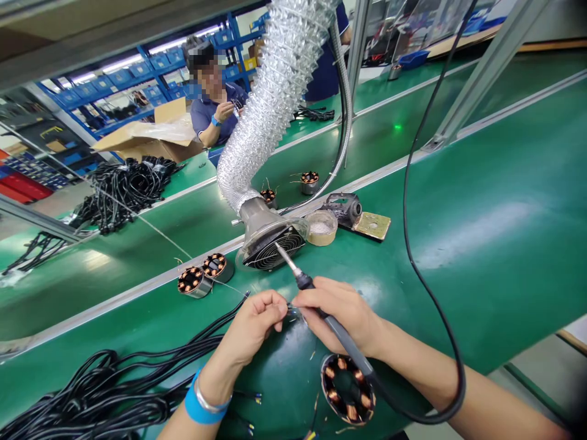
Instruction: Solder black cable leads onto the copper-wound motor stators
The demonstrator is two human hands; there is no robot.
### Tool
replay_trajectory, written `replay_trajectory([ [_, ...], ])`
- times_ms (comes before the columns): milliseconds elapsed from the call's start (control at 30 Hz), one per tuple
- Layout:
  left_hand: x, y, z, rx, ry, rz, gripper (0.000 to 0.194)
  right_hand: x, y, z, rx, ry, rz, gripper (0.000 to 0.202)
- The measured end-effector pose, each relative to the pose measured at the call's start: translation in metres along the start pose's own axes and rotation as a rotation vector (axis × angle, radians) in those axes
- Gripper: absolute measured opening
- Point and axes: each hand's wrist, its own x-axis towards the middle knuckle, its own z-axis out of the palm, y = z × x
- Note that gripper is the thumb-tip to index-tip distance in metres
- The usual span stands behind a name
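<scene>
In my right hand [342,311] is a soldering iron [337,333], its metal tip pointing up and left toward the fume extractor's grille. The fingertips of that hand also close in on thin wire ends [292,310]. My left hand [261,321] is closed in a pinch on the same wire ends, close beside the right fingers. A black cable [233,311] runs up to the left hand, its end partly hidden there. Below my right hand lies a motor stator [348,391] with copper windings. A bundle of black cables [114,391] spreads left of my left forearm.
A fume extractor hood [257,217] on a foil duct [275,104] hangs ahead. Beside it are a round tin [321,228] and a soldering iron stand [343,209]. More stators [194,282] stand along the rail. The iron's cord loops at right. A co-worker [215,110] sits opposite.
</scene>
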Motion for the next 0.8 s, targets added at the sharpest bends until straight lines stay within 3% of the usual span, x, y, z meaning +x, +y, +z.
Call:
replay_trajectory([
  [233, -0.004, -0.008, 0.006, -0.227, 0.036, -0.098, 0.036, -0.004, -0.009, 0.009, 0.181, -0.044, 0.255, 0.024],
  [367, -0.007, -0.010, 0.011, -0.244, 0.092, -0.100, 0.035, -0.005, -0.006, 0.011, 0.082, 0.015, 0.140, 0.019],
  [500, -0.009, -0.009, 0.018, -0.201, 0.181, -0.096, 0.036, -0.008, 0.002, 0.010, -0.037, -0.056, -0.019, 0.022],
  [633, -0.010, -0.008, 0.023, -0.158, 0.236, -0.072, 0.034, -0.010, 0.005, 0.007, -0.051, -0.086, -0.005, 0.020],
  [800, -0.010, -0.009, 0.024, -0.049, 0.270, -0.015, 0.020, -0.006, -0.013, -0.013, 0.056, 0.048, 0.105, 0.027],
])
